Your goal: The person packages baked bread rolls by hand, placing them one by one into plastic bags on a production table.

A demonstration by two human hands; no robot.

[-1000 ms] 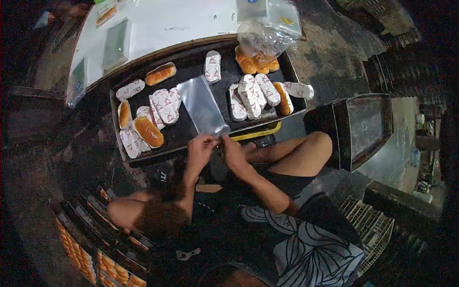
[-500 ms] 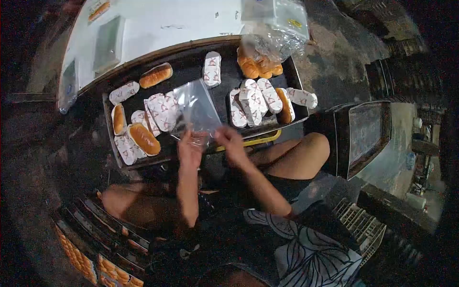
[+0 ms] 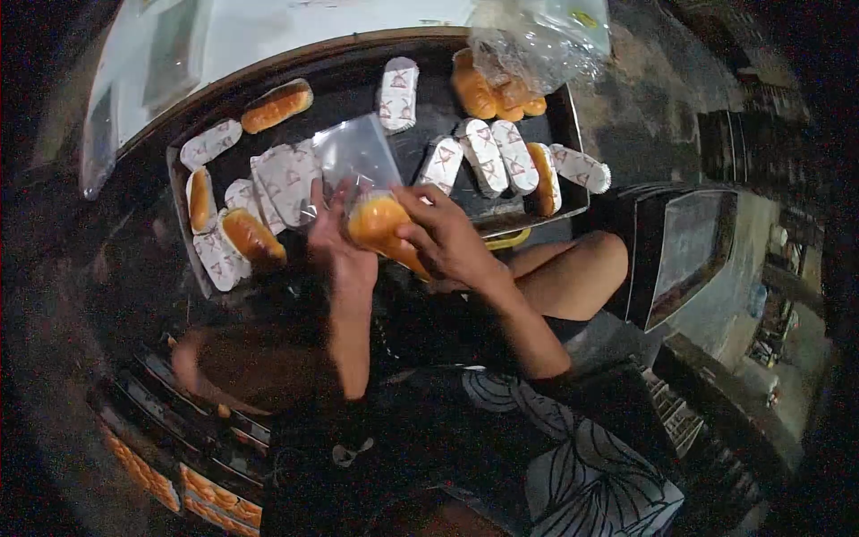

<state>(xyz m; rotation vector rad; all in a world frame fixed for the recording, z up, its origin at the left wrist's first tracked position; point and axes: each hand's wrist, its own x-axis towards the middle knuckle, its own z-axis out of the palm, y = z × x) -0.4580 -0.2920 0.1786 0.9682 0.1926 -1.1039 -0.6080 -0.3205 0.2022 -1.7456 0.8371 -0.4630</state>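
My right hand (image 3: 447,234) is wrapped round a golden-brown bread roll (image 3: 380,222), its end at the lower part of a clear plastic bag (image 3: 358,159). Whether the roll's tip is inside the bag cannot be told. On the bag's lower left, my left hand (image 3: 343,242) grips the plastic, its fingers partly blurred. Just beyond and to the left lie paper-wrapped rolls (image 3: 288,183), and a roll with its brown top showing (image 3: 252,237) is nearby. More rolls in printed paper (image 3: 485,159) lie right of the bag.
A dark baking tray (image 3: 353,80) holds the rolls, with a cluster of joined rolls (image 3: 497,94) at its far right. Crumpled clear plastic (image 3: 528,54) overhangs that corner. A white surface (image 3: 295,20) lies beyond; stacked trays (image 3: 689,255) stand right.
The right hand, earlier at the bag's edge, now holds a bread roll against the bag. The left hand has moved slightly up and left with the bag. The whole view has shifted a little.
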